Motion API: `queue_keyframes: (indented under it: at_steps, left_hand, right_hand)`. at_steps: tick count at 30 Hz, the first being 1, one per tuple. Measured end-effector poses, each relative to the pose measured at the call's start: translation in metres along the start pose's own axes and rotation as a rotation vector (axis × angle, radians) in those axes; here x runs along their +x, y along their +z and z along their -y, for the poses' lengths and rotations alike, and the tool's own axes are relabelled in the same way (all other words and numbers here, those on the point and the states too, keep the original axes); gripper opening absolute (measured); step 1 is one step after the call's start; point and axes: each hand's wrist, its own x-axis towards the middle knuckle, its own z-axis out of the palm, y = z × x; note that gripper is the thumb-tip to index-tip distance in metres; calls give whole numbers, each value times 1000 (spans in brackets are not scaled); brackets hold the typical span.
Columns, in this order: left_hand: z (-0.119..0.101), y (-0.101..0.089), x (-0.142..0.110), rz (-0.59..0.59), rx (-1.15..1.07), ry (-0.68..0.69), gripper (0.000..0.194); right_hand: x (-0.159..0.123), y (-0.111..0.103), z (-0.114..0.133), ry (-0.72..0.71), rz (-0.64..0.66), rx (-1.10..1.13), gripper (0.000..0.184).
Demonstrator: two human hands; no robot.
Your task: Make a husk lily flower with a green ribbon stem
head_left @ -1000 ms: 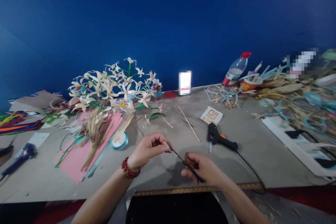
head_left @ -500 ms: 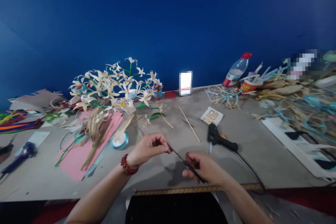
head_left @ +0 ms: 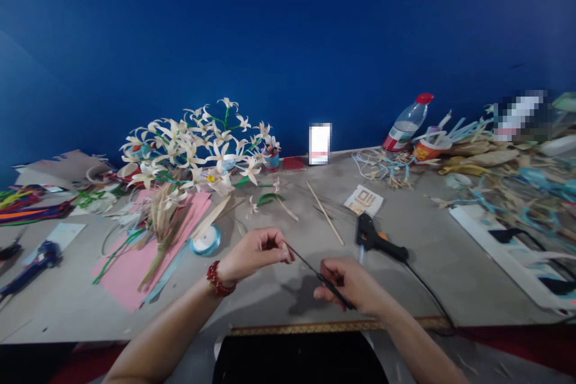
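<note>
My right hand is closed around the black handles of a pair of scissors, seen edge-on. Their thin blades point up and left to the fingertips of my left hand. Thumb and fingers of that hand pinch together around something small and pale that I cannot make out. A red beaded bracelet is on the left wrist. Beyond the right hand lies a black hot glue gun beside a printed white packet. A thin wooden stick rests on the grey table beyond both hands.
White artificial flowers with green stems stand at the back left. Pink paper, a ribbon spool and a blue glue gun lie left. To the right are a bottle, a cup, dried husks and a power strip.
The hands stay nearly in place, with the right hand and the scissors shifting very slightly right. The whole view has moved a little.
</note>
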Motion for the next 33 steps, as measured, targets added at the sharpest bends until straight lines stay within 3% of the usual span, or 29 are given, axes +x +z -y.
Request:
queue_keyframes:
  at_steps: [4,9,15,21,25,31,33]
  left_hand:
    - [0,1,0,28,-42,7,20]
    - [-4,9,0,71,-11,12,17]
    - [-9,16,-2,-6,471,107,4]
    - [-12,21,-4,-58,783,176,6]
    - [-8,22,-3,-44,739,195,8]
    - [-4,18,-3,-51,533,175,9]
    - [-3,17,-4,-70,424,163,7]
  right_hand:
    - [1,4,1,-23,-82,118,59]
    - [7,8,20,-247,-175,262,43]
    - [17,18,46,-272,-229,232,34]
    - [20,17,43,-264,-225,45,21]
    - [18,14,43,-277,-243,23,19]
    - [17,16,39,-298,-227,272,24]
    - [18,18,37,-306,-277,398,27]
